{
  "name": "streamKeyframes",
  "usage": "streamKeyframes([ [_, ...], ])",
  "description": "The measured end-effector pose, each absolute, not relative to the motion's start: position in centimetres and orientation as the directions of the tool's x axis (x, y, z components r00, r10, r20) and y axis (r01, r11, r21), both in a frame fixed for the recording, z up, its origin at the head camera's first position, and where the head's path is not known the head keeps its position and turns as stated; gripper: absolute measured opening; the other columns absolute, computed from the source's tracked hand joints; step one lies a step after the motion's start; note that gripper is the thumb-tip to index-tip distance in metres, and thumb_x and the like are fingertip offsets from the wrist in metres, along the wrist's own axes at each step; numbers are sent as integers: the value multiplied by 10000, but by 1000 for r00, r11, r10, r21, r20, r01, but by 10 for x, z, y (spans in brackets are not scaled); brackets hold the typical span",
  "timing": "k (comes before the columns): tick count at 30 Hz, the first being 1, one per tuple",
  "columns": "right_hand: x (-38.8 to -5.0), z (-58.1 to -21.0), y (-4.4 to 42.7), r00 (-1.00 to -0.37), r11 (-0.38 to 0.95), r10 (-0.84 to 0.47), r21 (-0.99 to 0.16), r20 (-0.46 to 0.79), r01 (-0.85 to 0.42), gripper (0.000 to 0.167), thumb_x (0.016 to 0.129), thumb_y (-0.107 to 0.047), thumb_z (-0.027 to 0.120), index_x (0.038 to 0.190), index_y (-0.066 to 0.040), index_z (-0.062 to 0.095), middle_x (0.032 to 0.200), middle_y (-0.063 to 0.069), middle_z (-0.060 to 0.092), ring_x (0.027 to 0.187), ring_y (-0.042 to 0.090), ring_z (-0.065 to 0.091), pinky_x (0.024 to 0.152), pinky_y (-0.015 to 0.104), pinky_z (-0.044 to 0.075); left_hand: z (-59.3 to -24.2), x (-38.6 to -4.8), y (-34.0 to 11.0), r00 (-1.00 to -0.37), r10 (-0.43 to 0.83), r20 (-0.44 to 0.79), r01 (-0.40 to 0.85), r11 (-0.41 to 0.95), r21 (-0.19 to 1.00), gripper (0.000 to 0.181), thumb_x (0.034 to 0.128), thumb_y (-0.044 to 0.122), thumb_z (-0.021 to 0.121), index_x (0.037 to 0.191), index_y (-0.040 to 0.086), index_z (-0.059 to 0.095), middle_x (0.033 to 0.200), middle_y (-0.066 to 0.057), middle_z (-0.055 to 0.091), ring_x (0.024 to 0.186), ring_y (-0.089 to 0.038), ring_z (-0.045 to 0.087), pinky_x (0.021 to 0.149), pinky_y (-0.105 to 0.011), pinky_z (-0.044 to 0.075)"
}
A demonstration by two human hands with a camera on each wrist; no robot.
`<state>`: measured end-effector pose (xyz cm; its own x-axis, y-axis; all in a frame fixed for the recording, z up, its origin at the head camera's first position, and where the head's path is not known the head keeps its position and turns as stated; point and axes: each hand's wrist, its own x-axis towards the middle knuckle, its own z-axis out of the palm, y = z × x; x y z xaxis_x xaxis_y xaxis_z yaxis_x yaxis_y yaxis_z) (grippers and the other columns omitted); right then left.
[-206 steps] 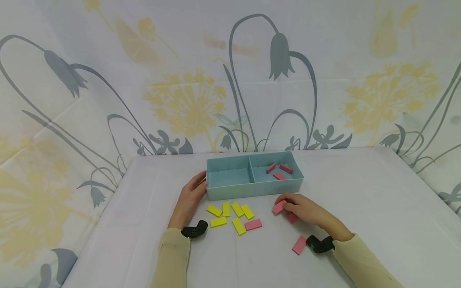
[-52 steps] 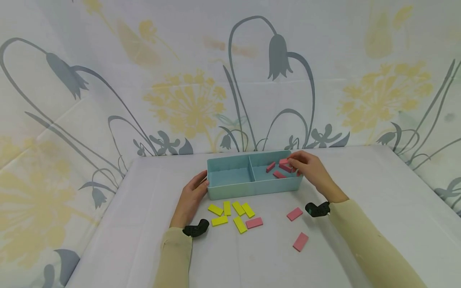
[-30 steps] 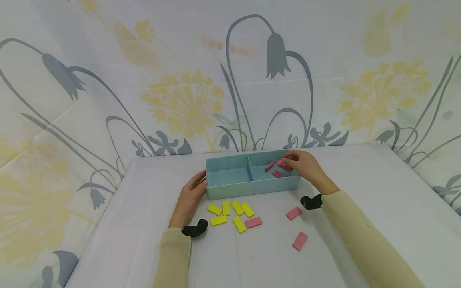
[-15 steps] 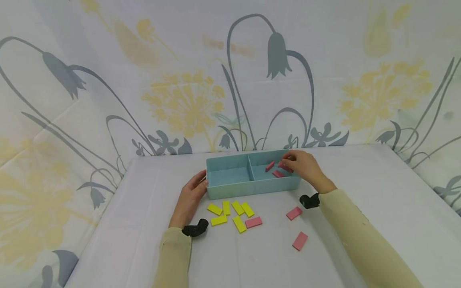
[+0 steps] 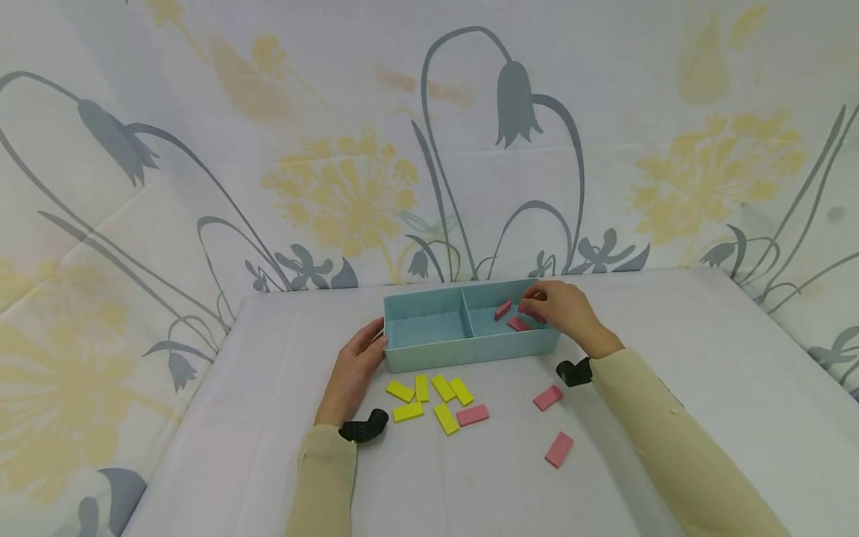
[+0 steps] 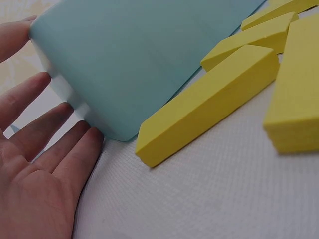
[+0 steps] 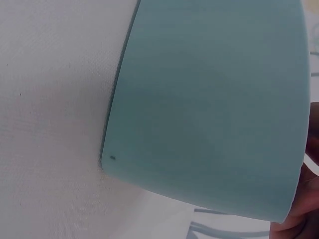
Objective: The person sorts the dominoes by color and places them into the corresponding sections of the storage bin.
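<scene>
A light-blue box (image 5: 439, 354) with two compartments stands on the table. My left hand (image 5: 350, 373) rests its extended fingertips against the box's left end; in the left wrist view, the hand (image 6: 37, 184) touches the box (image 6: 134, 55). Over the right compartment, my right hand (image 5: 569, 312) pinches a pink block (image 5: 522, 307), mostly covered by the fingers. Two other pink blocks (image 5: 502, 310) (image 5: 519, 324) lie inside, and pink shows under the fingertips. In the right wrist view, the box wall (image 7: 209, 109) hides most of the right hand (image 7: 301, 209).
Several yellow blocks (image 5: 446, 419) lie in front of the box, with a pink block (image 5: 473, 415) beside them. Two more pink blocks (image 5: 548, 397) (image 5: 558, 450) lie to the right. A patterned cloth (image 5: 376, 186) hangs behind the table.
My right hand has gone from the table in front of the box to its right compartment with a pink block, then shifted slightly left and lower. My left hand has stayed at the box's end.
</scene>
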<state>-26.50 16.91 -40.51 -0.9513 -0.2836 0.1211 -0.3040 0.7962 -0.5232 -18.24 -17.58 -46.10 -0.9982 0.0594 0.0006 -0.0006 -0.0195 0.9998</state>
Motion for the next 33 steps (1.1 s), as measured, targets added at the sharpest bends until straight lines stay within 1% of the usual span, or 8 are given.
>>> streamKeyframes([
  [3,-264,-404,168,-951,797,-285,-523,117,-303,206,862,-235,593,984,-78,647,912,93,637,629,159,545,607,322,466,-468,-187,-177,-999,47,-1,-3,-37,999,490,898,290,532,1354,190,383,1375,54,353,1227,-107,354,1007,-299,323],
  [7,-264,-403,168,-952,798,-286,-522,110,-300,207,855,-243,601,976,-81,646,893,85,636,610,160,545,591,311,456,-475,-190,-178,-1000,24,3,1,-47,999,487,876,322,561,1330,225,417,1343,94,383,1212,-89,371,999,-290,334],
  [10,-265,-403,168,-953,800,-285,-523,99,-294,212,856,-242,600,984,-80,646,892,81,635,607,157,545,583,306,454,-477,-191,-177,-1000,14,11,10,-43,999,488,867,336,569,1322,231,426,1334,101,392,1207,-86,378,995,-289,338],
  [19,-267,-403,167,-954,807,-285,-515,88,-288,209,856,-220,600,991,-68,646,904,96,636,596,148,534,563,292,452,-477,-191,-178,-1000,22,10,9,-47,999,461,883,313,550,1320,237,425,1355,75,379,1213,-90,372,1004,-304,327],
  [23,-267,-402,166,-955,811,-284,-511,85,-286,210,859,-214,592,995,-64,646,912,102,637,607,150,539,568,291,456,-477,-191,-178,-1000,23,12,11,-52,999,480,876,325,558,1325,226,421,1355,74,379,1213,-91,372,1003,-303,328],
  [30,-266,-401,166,-956,814,-283,-510,69,-278,211,861,-200,580,996,-51,644,883,95,639,597,143,548,555,288,459,-477,-191,-178,-999,33,24,22,-71,997,505,868,336,568,1331,208,414,1371,45,367,1234,-124,358,1011,-316,319],
  [33,-266,-400,166,-956,818,-284,-500,76,-283,206,867,-187,562,995,-49,646,868,87,636,586,136,541,553,288,457,-477,-190,-178,-999,32,22,20,-64,998,507,867,340,568,1332,210,413,1370,48,367,1227,-112,363,1009,-313,321],
])
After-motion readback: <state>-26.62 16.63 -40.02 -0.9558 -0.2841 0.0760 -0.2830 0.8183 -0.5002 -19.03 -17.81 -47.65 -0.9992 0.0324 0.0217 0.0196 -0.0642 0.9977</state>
